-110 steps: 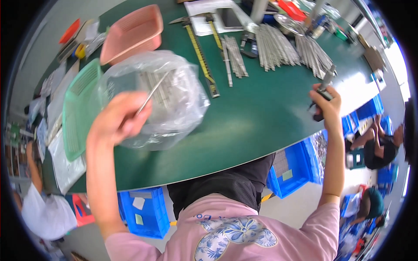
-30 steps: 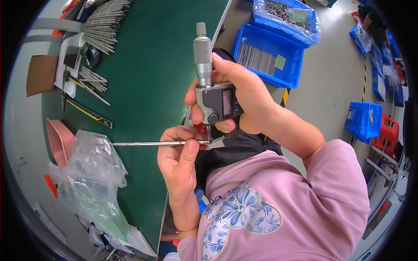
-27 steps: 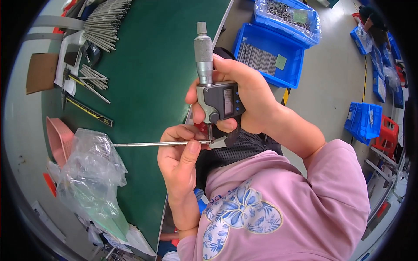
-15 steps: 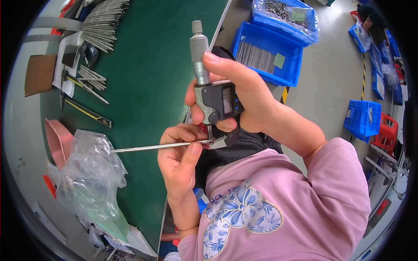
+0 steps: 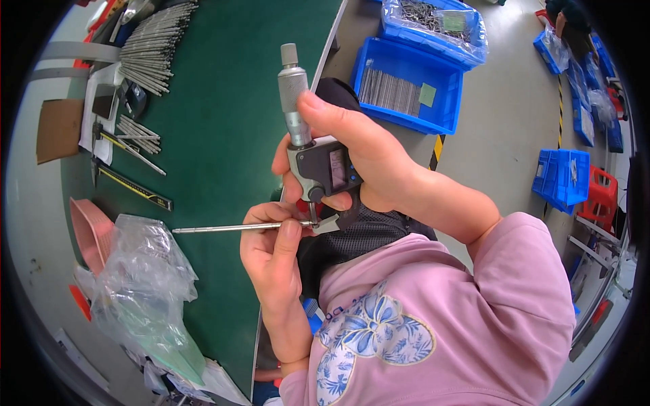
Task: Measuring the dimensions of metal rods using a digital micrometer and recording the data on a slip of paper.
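Observation:
My right hand (image 5: pixel 369 145) is wrapped round a digital micrometer (image 5: pixel 313 166), with the thumb on its silver thimble and the fingers behind the frame. My left hand (image 5: pixel 274 247) pinches a thin metal rod (image 5: pixel 210 229) between thumb and fingers. The rod's right end lies between the micrometer's measuring faces, beside the curved frame end; whether both faces touch it I cannot tell. Its other end points left over the green table (image 5: pixel 230 135). The micrometer has a small grey display facing up, too blurred to read.
A blue bin of metal rods (image 5: pixel 389 88) stands beyond the table edge, near another bin (image 5: pixel 433 30) with bagged metal parts. On the table's left lie bundled rods (image 5: pixel 156 47), a caliper (image 5: pixel 128 145), a tape-like ruler (image 5: pixel 139 184), a pink basket (image 5: pixel 91 230) and clear plastic bags (image 5: pixel 145 271).
Both hands, with the micrometer and rod, have shifted slightly left in view, and the micrometer sits a little lower. The surroundings have also shifted slightly. Both grips stay the same.

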Demonstrator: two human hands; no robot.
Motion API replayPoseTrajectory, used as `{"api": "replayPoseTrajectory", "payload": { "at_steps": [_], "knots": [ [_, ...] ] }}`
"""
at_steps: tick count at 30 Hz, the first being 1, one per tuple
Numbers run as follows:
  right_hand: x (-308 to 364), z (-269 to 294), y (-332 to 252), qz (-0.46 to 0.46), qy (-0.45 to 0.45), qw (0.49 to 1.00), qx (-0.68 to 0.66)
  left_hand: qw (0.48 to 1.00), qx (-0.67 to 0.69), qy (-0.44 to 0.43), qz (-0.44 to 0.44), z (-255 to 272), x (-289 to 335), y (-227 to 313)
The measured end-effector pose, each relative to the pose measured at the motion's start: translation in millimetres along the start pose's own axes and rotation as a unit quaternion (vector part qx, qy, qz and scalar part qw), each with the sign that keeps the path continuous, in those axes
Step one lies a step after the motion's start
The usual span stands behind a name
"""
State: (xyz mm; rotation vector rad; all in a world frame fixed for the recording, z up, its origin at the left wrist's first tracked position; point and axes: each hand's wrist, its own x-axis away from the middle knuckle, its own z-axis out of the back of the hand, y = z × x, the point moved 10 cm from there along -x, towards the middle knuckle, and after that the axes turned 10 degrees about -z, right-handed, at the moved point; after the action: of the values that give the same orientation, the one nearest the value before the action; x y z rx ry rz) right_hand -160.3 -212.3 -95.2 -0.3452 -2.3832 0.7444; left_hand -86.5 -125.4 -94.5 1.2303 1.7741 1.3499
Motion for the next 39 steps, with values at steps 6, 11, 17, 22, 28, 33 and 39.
{"api": "replayPoseTrajectory", "payload": {
  "at_steps": [6,11,17,22,28,33,39],
  "knots": [
    [-3.1,2.2,4.9,-0.028,-0.003,0.998,-0.064,0.999,0.041,-0.024,0.026,-7.1,0.5,-1.0],
    [-3.2,0.3,7.8,-0.042,-0.030,0.992,-0.111,0.998,0.048,-0.045,0.015,-9.2,0.6,1.3],
    [0.6,-0.9,7.0,-0.051,-0.030,0.996,-0.070,0.996,0.056,-0.064,0.004,-13.7,-0.1,4.2],
    [-0.9,-0.4,7.2,-0.047,-0.011,0.996,-0.070,0.996,0.055,-0.074,-0.011,-15.6,-0.8,5.5],
    [-0.6,-1.3,6.7,-0.033,-0.001,0.999,-0.030,0.997,0.033,-0.070,0.003,-11.7,0.3,3.2],
    [-2.0,1.2,2.2,0.008,0.004,0.999,-0.044,0.998,0.037,-0.054,0.006,-9.3,0.5,2.3],
    [-0.3,-6.6,7.1,-0.035,-0.049,0.993,-0.100,0.998,0.040,-0.052,-0.001,-9.5,0.4,5.1]
  ]
}}
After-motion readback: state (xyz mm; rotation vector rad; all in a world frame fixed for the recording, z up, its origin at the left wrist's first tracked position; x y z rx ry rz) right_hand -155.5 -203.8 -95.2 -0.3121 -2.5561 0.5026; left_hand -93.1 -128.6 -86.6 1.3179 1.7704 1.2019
